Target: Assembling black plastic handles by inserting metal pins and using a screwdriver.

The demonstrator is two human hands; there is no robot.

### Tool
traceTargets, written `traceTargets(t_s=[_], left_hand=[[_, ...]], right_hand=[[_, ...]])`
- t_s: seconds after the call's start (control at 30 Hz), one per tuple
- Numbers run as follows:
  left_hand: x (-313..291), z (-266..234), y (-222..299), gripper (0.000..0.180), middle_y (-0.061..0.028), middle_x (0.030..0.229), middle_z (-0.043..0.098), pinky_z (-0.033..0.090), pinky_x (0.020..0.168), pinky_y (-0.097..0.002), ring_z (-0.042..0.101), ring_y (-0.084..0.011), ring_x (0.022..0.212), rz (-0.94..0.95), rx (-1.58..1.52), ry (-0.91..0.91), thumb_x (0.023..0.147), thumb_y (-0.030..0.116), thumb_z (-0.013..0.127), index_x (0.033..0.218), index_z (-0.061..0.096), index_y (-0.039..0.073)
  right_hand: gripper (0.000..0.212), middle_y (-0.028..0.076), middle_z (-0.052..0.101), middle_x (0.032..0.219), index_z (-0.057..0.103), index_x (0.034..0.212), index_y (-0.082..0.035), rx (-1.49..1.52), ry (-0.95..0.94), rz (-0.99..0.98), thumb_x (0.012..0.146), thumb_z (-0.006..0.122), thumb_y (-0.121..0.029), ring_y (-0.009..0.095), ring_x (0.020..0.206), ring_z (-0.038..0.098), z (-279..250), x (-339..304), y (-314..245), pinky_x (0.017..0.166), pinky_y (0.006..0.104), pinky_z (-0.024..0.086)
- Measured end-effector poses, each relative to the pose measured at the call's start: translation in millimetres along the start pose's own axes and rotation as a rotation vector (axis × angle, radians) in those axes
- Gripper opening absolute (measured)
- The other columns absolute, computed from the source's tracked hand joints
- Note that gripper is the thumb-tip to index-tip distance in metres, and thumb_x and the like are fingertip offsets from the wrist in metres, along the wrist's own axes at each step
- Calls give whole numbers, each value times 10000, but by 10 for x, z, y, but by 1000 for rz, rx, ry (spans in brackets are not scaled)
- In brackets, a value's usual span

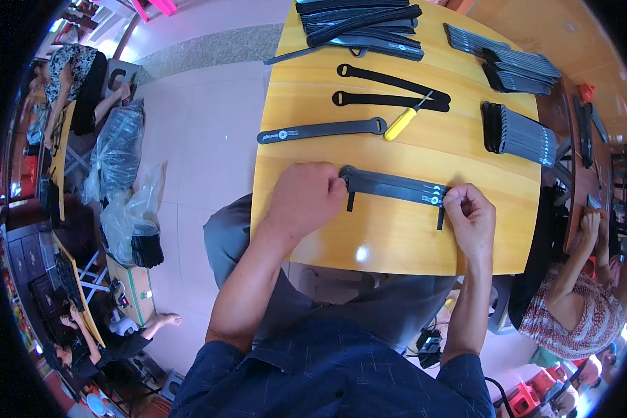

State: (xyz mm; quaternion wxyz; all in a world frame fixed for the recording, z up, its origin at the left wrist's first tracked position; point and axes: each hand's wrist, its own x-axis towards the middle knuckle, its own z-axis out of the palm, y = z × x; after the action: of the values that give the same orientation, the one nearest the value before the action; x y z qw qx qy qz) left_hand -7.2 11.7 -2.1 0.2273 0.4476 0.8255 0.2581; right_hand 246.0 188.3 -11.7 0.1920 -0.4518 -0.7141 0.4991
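A flat stack of dark grey hook-and-loop straps point(396, 187) lies across the near part of the yellow wooden table, with pale print at its right end. Narrow black strips stick out below both of its ends. My left hand point(305, 196) is closed with thumb and fingers pressed at the stack's left end. At the right end, my right hand point(472, 217) pinches the stack's edge between thumb and fingers. Just beyond lies a single grey strap point(327, 129) with an eyelet. A yellow-handled pointed tool point(401, 125) rests with its shaft over two black eyelet straps.
Piled dark straps point(362, 31) occupy the table's far left. Two fanned stacks of grey straps, one farther point(512, 64) and one nearer point(519, 136), sit along the right side. Plastic-wrapped bundles point(122, 150) stand on the floor at left. Other people work at tables on both sides.
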Motion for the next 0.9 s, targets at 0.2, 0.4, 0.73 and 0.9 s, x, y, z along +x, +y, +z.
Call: traceTargets(t_s=[0.2,0.4,0.73,0.9], left_hand=[[16,10,13,244,-233,756,672,539,713,-524,679,-436,747,20,16,-2,897,212,636,784,688,2],[19,-1,6,236,-235,750,668,534,704,-525,674,-438,738,11,-1,-7,891,192,622,772,682,-3],[41,-3,19,231,-235,774,698,561,753,-537,691,-438,754,-3,13,-35,857,184,607,760,704,-3],[43,-9,55,234,-240,777,698,561,755,-544,691,-447,761,-4,24,-35,859,188,612,767,705,-6]], right_hand=[[78,-77,595,755,680,891,-24,9,-10,-22,959,716,-11,7,650,491,-16,3,40,586,191,403],[74,-78,586,748,681,895,-27,30,-7,-25,959,717,-14,7,649,490,12,4,16,583,188,400],[71,-78,593,750,685,895,-27,-1,-2,-28,956,720,-18,6,639,487,0,9,35,574,190,400],[67,-75,607,755,691,897,-25,-9,4,-33,954,725,-19,4,647,500,-7,14,57,578,188,406]])
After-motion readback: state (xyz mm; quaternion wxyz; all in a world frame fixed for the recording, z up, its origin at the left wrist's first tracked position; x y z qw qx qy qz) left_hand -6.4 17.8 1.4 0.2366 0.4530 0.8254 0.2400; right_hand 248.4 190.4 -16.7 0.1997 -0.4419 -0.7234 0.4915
